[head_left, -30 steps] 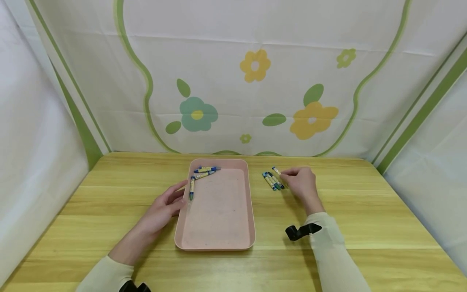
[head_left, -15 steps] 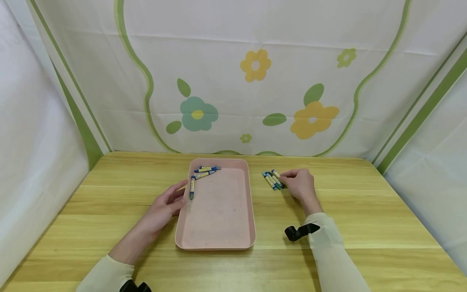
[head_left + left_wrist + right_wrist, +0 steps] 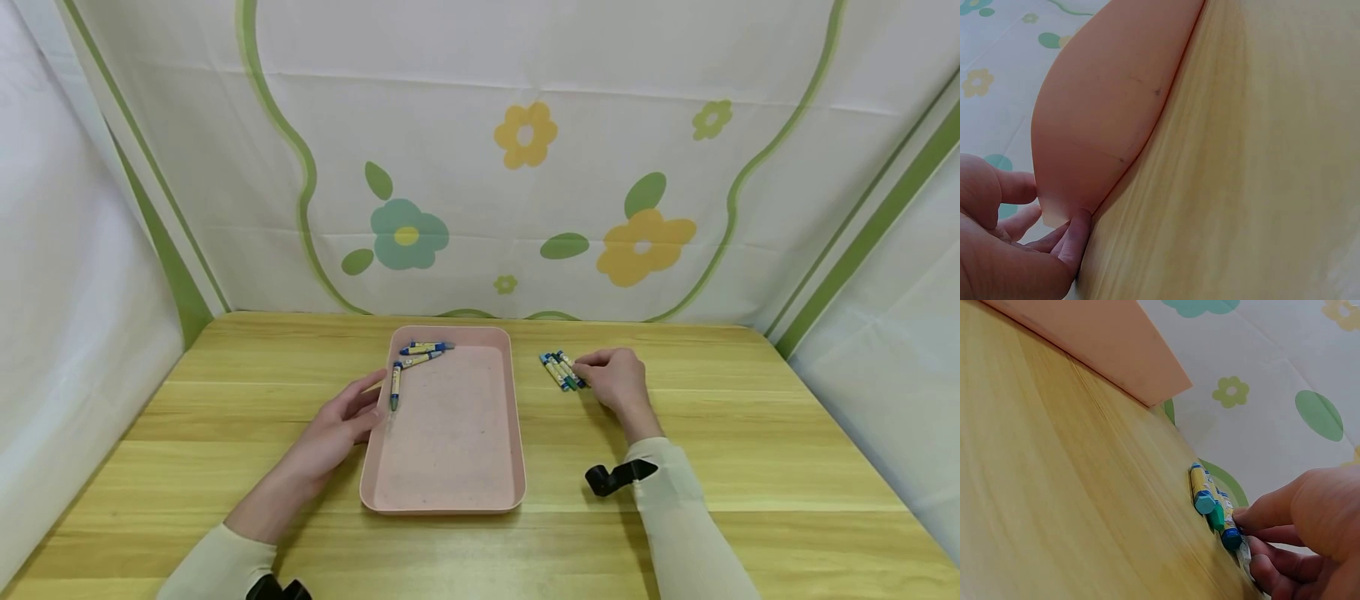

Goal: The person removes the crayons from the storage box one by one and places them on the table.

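Since a second ago, the right hand (image 3: 615, 383) has come down a little, bringing its crayon (image 3: 565, 360) alongside the small row of crayons (image 3: 553, 372) on the table (image 3: 750, 442), right of the pink tray (image 3: 450, 450). Thumb and fingertips pinch that crayon. Well apart from it, the left hand (image 3: 335, 425) rests its loosely spread fingers against the tray's left wall. More crayons (image 3: 395, 385) lie in the tray, toward its far left corner. Beyond stands a flowered cloth (image 3: 480, 192).
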### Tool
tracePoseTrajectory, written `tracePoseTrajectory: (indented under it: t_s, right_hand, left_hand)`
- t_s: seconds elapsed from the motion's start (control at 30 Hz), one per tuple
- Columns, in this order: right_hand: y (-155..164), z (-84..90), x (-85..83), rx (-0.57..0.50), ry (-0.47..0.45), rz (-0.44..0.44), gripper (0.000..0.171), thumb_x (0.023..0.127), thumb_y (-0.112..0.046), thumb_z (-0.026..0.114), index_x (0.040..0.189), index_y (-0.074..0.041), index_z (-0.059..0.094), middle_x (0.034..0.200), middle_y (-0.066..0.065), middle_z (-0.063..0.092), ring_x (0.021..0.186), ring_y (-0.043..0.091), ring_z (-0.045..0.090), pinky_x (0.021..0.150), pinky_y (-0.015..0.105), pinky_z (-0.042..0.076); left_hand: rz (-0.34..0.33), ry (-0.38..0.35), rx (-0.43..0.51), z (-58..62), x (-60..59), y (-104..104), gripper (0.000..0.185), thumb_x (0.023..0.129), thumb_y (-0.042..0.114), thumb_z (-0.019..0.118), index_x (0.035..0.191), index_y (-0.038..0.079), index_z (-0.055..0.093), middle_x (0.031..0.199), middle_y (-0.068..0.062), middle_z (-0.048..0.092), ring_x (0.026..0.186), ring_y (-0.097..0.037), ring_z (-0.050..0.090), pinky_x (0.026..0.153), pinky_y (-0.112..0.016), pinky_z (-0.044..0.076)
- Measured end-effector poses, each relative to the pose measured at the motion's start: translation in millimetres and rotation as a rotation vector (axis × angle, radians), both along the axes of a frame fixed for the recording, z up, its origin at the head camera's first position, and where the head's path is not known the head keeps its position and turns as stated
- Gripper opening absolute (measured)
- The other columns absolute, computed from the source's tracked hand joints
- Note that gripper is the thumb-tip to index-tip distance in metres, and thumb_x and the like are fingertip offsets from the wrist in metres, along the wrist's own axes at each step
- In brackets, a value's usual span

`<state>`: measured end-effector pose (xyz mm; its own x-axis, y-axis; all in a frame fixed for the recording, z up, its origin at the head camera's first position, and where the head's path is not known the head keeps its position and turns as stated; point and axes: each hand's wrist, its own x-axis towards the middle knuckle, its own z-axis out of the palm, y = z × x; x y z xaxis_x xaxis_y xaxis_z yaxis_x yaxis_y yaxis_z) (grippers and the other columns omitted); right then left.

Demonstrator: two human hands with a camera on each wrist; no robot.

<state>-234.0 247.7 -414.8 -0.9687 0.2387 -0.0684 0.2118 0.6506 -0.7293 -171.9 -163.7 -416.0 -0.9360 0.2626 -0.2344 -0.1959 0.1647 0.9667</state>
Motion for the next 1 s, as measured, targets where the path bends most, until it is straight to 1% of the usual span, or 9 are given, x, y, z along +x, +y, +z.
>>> tracePoseTrajectory:
  t_s: [0.33,0.53,0.73,0.87,1.0]
  right_hand:
    - [0.5,1.6,1.0,-0.015,0.007,0.007,0.025,0.100,-0.028,0.074,0.114,-0.010,0.083,0.123,0.015,0.078,0.123,0.036,0.066,0.098,0.047,0.053]
    - [1.6,4.3,1.3,-0.033,0.019,0.014,0.027,0.100,-0.029,0.073,0.117,-0.010,0.082,0.126,0.016,0.077,0.125,0.036,0.066,0.103,0.050,0.052]
    - [2.6,10.9,3.5,-0.081,0.005,0.019,0.031,0.101,-0.032,0.072,0.123,-0.011,0.080,0.129,0.015,0.075,0.122,0.034,0.067,0.102,0.048,0.054]
    - [1.1,17.0,4.6,-0.107,0.015,0.017,0.033,0.100,-0.033,0.073,0.124,-0.012,0.079,0.129,0.013,0.075,0.120,0.031,0.068,0.099,0.043,0.054]
    - [-1.7,23.3,4.0,-0.091,0.065,0.016,0.033,0.098,-0.035,0.075,0.120,-0.012,0.081,0.123,0.012,0.078,0.113,0.029,0.070,0.094,0.037,0.053]
  left_hand:
    - [-0.002,0.006,-0.003,0.3,0.1,-0.5,0.063,0.111,0.016,0.053,0.169,0.022,0.029,0.172,-0.019,0.032,0.157,-0.036,0.037,0.103,-0.023,0.049]
    - [-0.004,0.002,-0.009,0.4,0.7,-0.2,0.063,0.111,0.017,0.053,0.169,0.023,0.029,0.173,-0.019,0.031,0.157,-0.036,0.037,0.107,-0.027,0.048]
    - [-0.006,-0.001,-0.010,1.0,1.5,0.3,0.063,0.111,0.016,0.052,0.169,0.023,0.028,0.173,-0.019,0.031,0.157,-0.036,0.037,0.110,-0.031,0.047]
    - [-0.003,-0.004,-0.013,1.8,1.9,0.6,0.062,0.111,0.016,0.052,0.169,0.023,0.029,0.173,-0.019,0.031,0.157,-0.036,0.037,0.110,-0.031,0.047]
    - [0.001,-0.002,-0.006,2.5,1.8,0.5,0.062,0.111,0.015,0.052,0.169,0.022,0.029,0.173,-0.019,0.031,0.157,-0.036,0.037,0.107,-0.027,0.048]
